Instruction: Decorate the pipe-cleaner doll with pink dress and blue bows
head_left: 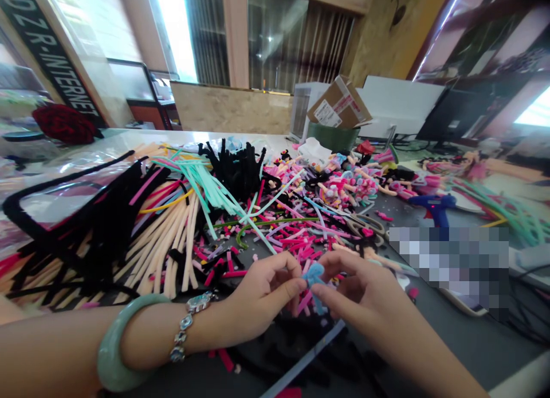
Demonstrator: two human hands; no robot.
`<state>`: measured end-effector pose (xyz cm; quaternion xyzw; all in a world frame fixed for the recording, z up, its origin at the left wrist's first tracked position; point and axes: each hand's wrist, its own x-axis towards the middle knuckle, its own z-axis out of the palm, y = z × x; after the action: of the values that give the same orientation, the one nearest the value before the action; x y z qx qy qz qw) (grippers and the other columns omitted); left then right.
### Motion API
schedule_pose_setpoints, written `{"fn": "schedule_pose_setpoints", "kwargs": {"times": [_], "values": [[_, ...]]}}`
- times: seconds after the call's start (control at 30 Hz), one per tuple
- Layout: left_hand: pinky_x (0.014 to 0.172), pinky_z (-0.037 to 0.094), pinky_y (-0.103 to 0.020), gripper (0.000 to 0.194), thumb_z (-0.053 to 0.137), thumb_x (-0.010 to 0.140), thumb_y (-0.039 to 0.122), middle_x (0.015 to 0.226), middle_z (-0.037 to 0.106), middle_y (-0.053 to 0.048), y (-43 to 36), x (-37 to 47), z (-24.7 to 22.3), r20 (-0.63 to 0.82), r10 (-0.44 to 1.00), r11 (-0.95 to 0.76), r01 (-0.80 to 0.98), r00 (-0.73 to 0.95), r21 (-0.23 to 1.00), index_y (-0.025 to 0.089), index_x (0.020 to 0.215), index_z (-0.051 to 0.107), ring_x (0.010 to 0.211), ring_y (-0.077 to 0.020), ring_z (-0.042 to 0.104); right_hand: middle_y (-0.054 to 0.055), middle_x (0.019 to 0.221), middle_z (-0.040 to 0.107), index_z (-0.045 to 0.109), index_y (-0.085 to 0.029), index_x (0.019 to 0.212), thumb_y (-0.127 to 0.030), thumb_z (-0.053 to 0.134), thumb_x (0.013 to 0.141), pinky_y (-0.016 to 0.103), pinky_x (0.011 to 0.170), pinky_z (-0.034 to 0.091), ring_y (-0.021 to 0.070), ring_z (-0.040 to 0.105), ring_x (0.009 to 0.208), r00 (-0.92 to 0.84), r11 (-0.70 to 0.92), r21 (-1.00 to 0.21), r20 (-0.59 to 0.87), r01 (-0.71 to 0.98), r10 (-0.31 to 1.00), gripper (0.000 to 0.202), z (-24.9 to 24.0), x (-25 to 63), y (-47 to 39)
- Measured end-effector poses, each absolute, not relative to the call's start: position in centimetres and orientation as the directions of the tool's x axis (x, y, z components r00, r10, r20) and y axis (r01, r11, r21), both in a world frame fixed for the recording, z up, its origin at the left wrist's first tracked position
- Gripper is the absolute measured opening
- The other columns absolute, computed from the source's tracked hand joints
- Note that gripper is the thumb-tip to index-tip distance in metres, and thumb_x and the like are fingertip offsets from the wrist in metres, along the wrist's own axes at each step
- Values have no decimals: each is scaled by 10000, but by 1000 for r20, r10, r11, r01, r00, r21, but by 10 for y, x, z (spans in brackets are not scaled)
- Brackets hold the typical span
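Observation:
A small light-blue fuzzy piece (315, 276), looped at the top with a tail hanging down, is held between both hands just above the table. My left hand (268, 286) pinches its left side between thumb and index finger. On the right side, the thumb and fingers of my right hand (354, 283) are closed on the same piece. Below the hands lies a pale grey-blue strip (305, 358). Cut pink pieces (292, 243) are scattered behind them.
Black fuzzy stems (98, 215), beige stems (167, 232) and mint stems (215, 186) lie at left and centre. Small pink figures (348, 180) are heaped behind. A blue glue gun (436, 206), a partly pixelated phone (455, 272) and scissors (365, 223) are at right.

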<state>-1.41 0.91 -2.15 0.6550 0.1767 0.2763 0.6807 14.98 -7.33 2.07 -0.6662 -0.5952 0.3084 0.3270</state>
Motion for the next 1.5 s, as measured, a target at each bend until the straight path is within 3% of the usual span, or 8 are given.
{"fn": "schedule_pose_setpoints", "kwargs": {"times": [0.6,0.93,1.33,1.5], "values": [[534,418,-208,243,565,863,357,603,543,8,9,-14,-22,123,595,-22,-136,794,990,146,783,473,542,-98,535,-34,669,607,545,-226,932,-277,615,792,220,514,448,118,586,566,85,-109,-857,-76,503,993,165,20,151,-72],[530,404,-200,242,556,872,358,583,559,14,10,-15,-24,113,608,-11,-134,786,991,151,788,465,525,-92,537,-26,708,628,528,-232,967,-245,610,785,231,543,450,125,601,616,127,-123,-877,-72,464,989,200,19,152,-72],[522,395,-204,245,561,866,361,577,544,18,11,-13,-24,94,595,-12,-109,798,994,152,785,463,520,-96,532,-31,736,647,547,-243,992,-245,576,814,235,557,445,118,583,599,120,-56,-848,9,527,993,181,19,155,-74],[523,400,-199,240,556,868,353,601,536,18,10,-13,-22,116,570,-5,-137,814,990,150,782,462,520,-90,528,-26,681,635,599,-223,868,-267,544,835,228,530,410,116,553,572,65,-60,-807,-27,588,998,77,23,155,-74]]}}
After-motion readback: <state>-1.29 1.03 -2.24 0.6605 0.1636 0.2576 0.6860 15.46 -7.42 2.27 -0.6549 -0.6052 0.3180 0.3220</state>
